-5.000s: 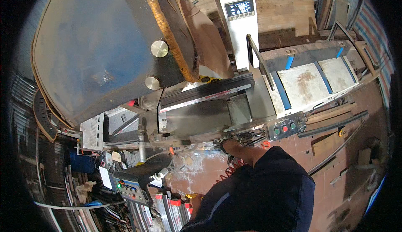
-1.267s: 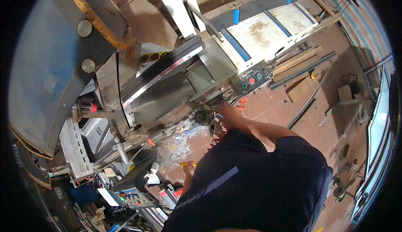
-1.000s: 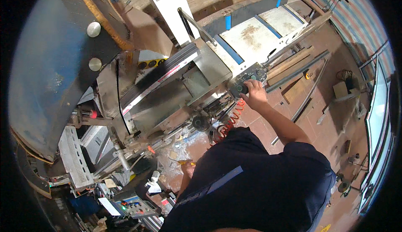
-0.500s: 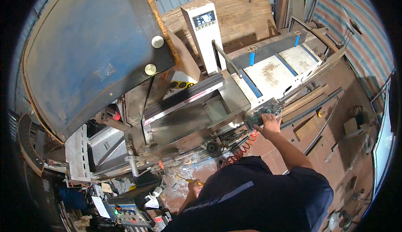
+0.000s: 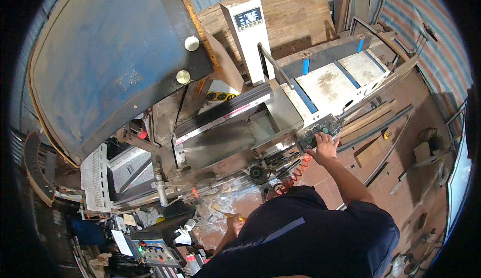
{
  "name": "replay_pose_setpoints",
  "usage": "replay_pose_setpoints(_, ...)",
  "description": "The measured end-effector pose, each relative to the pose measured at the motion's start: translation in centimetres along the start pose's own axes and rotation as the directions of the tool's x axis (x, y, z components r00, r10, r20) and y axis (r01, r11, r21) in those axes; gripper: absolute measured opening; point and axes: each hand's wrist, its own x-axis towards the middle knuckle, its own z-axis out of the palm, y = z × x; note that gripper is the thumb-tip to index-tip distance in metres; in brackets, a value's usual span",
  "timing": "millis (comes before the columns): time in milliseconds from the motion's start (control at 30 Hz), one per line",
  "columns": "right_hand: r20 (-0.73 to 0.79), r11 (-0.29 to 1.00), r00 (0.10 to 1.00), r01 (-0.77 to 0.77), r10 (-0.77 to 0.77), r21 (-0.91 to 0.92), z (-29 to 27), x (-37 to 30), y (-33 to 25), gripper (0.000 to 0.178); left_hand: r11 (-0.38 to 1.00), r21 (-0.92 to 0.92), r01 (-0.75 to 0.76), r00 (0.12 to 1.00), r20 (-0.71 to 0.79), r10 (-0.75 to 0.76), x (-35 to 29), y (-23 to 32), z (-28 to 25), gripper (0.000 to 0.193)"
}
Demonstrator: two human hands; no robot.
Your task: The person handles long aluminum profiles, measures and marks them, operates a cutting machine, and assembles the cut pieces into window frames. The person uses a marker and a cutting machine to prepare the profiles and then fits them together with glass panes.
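Note:
My right hand (image 5: 324, 147) rests on a dark control panel (image 5: 326, 123) with green buttons, at the front edge of a large metal saw machine. Its fingers are spread over the panel's left part and hold nothing. Low down beside my dark shirt, my left hand (image 5: 234, 224) is closed round a small brush (image 5: 220, 210) with a yellow handle. The brush head points up and left, away from my body. Part of that hand is hidden behind my torso.
A big blue-black machine cover (image 5: 115, 67) looms at the left. Behind the bed stands a white column with a display (image 5: 249, 18). A red coiled hose (image 5: 293, 175) hangs below the panel. Wooden strips (image 5: 368, 120) lie at right; a control box (image 5: 155, 253) stands at lower left.
The machine appears slightly further right in the picture. My right fingers have shifted a little left over the panel. The left hand keeps its grip on the brush.

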Motion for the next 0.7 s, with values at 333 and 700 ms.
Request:
replay_pose_setpoints(333,-0.017,0.987,0.988,0.154,-0.153,0.038,1.5,-1.2,-1.5,0.083,0.971,0.183,-0.156,0.987,0.008,0.157,-1.0,1.1,-0.1,0.023)
replay_pose_setpoints(700,-0.054,0.987,0.986,0.16,-0.16,-0.004,0.7,-0.2,-1.3,0.078,0.991,-0.091,-0.099,0.992,-0.085,0.091,-1.1,0.7,1.0,0.02)
